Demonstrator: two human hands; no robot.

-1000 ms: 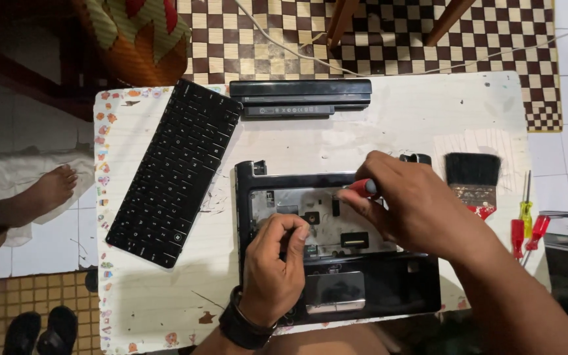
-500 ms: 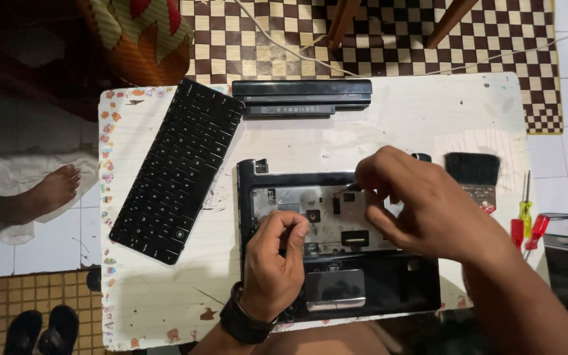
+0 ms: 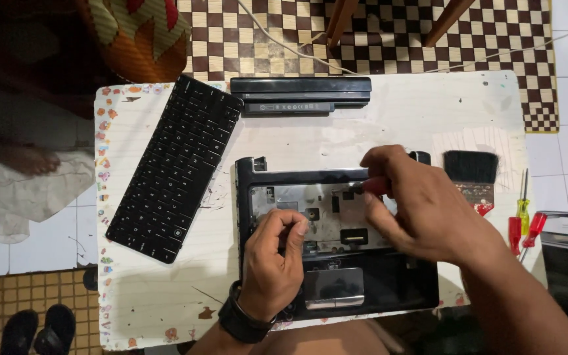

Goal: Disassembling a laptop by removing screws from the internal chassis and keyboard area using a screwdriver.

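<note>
An opened black laptop base [image 3: 336, 230] lies on a white table [image 3: 428, 112], its keyboard removed and the grey metal plate inside exposed. My left hand [image 3: 274, 263], with a black watch on the wrist, rests on the left part of the base with its fingers curled, pressing down. My right hand [image 3: 422, 204] grips a red-handled screwdriver [image 3: 375, 186] whose tip points at the upper middle of the exposed plate. The detached black keyboard [image 3: 175, 167] lies tilted to the left of the base. A long black battery [image 3: 300, 95] lies along the table's far edge.
A black-bristled brush [image 3: 471, 174] lies to the right of the base. Red and yellow screwdrivers [image 3: 524, 220] sit at the table's right edge. A checkered mat [image 3: 389, 33], chair legs and a white cable are beyond the table. Sandals [image 3: 37, 329] stand on the floor at lower left.
My right hand has shifted slightly right and up along the top of the laptop base with the screwdriver. My left hand has stayed on the base.
</note>
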